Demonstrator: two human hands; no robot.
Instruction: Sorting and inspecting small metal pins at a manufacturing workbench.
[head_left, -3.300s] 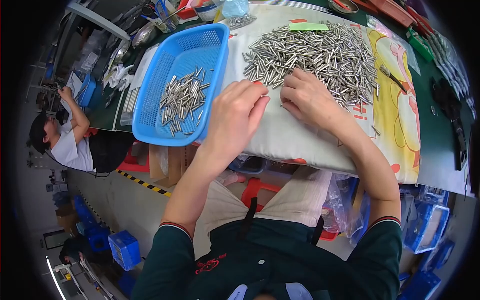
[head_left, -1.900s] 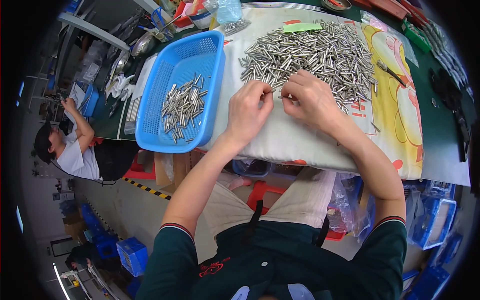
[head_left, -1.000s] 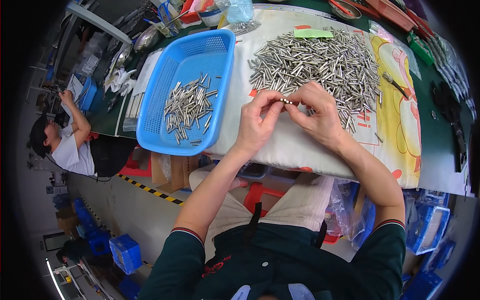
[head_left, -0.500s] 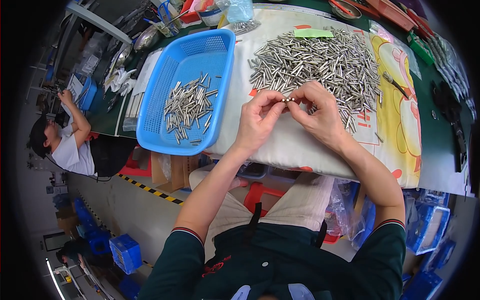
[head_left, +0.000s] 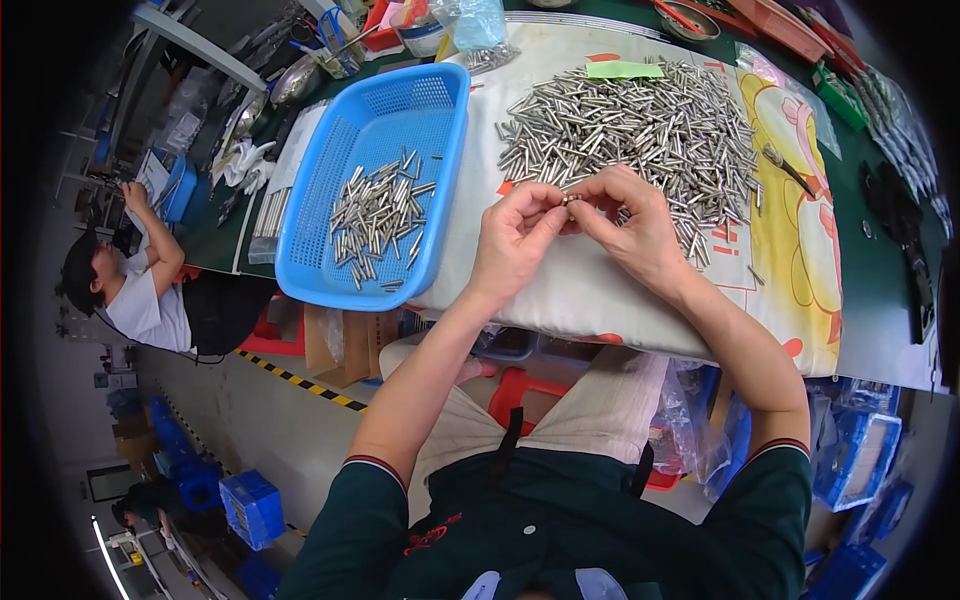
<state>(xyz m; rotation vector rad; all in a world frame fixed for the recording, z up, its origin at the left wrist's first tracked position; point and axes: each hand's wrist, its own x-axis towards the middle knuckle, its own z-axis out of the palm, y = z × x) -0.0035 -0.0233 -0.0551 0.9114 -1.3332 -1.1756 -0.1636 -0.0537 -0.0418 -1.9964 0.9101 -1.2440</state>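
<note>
My left hand (head_left: 518, 240) and my right hand (head_left: 632, 222) meet fingertip to fingertip over the light cloth. Between the pinched fingers sit small metal pins (head_left: 571, 199), their shiny ends showing; the rest of them is hidden by my fingers. Just beyond my hands spreads a large pile of short silvery metal pins (head_left: 640, 125), with a green paper strip (head_left: 624, 70) on its far side. To the left stands a blue plastic basket (head_left: 300, 285) that holds a smaller heap of similar pins (head_left: 378, 220).
A dark-handled brush (head_left: 790, 170) lies on the yellow part of the printed cloth (head_left: 810, 290). At the far edge are a metal bowl (head_left: 688, 20) and a blue plastic bag (head_left: 480, 25). Someone in a white shirt (head_left: 150, 305) works at the far left.
My fingers have shifted slightly around the pins, and less of their shiny ends shows now. Both hands stay in nearly the same place. Basket and pile look unchanged.
</note>
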